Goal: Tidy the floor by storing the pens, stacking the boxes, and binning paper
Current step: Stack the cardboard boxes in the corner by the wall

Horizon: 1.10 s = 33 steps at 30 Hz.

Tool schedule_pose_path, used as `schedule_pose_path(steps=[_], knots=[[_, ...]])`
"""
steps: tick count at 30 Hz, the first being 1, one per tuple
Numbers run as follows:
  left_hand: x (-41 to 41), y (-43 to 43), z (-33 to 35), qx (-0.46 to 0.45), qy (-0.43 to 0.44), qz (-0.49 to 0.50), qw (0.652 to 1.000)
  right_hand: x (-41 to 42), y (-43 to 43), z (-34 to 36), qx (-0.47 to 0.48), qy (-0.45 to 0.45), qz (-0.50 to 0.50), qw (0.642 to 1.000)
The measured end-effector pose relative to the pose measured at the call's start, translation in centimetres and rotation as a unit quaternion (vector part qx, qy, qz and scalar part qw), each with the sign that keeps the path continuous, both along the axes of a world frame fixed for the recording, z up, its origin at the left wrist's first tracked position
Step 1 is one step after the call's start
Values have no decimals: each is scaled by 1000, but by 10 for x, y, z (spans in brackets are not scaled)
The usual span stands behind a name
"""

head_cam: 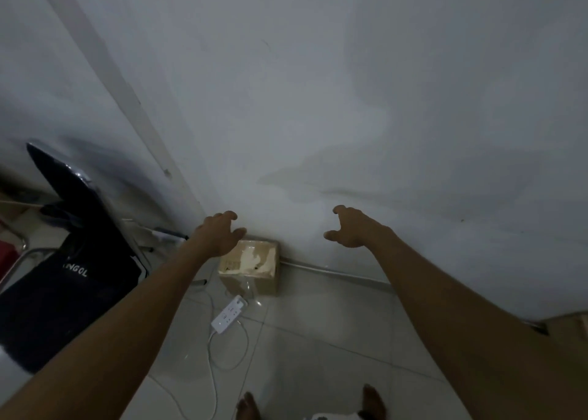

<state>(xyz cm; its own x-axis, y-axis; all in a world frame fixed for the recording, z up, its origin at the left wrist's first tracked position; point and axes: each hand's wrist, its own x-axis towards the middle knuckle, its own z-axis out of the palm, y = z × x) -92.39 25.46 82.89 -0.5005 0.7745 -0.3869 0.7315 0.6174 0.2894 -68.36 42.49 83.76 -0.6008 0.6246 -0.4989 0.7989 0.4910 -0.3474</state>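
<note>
Well left of the cardboard box (251, 265) stands a chair (73, 260) draped with a dark garment. My left grip (219, 233) is over the box's near-left corner, fingers loosely curved, holding nothing. The box sits on the floor (318, 340), against the foot of the wall (318, 101). Just in front of the box lies a white power strip (229, 314). Right of the box, apart from it, my right grip (353, 228) hovers spread and empty.
</note>
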Motion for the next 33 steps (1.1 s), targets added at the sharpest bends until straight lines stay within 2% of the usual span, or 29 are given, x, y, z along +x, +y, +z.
schedule_pose_path(steps=[10, 17, 22, 26, 33], knots=[[-77, -6, -10, -29, 0, -38, 999, -77, -34, -2, -12, 4, -25, 1000], [-81, 19, -43, -35, -20, -33, 999, -113, -21, -53, -71, 0, -17, 997], [-110, 17, -110, -71, -63, -14, 995, -136, -26, -134, -103, -22, -22, 994], [-146, 23, -179, -94, -55, 3, 994, -157, -17, -206, -102, -24, -37, 994], [-210, 33, -317, -122, -99, 50, 986, -206, 11, -337, -141, 4, -134, 981]])
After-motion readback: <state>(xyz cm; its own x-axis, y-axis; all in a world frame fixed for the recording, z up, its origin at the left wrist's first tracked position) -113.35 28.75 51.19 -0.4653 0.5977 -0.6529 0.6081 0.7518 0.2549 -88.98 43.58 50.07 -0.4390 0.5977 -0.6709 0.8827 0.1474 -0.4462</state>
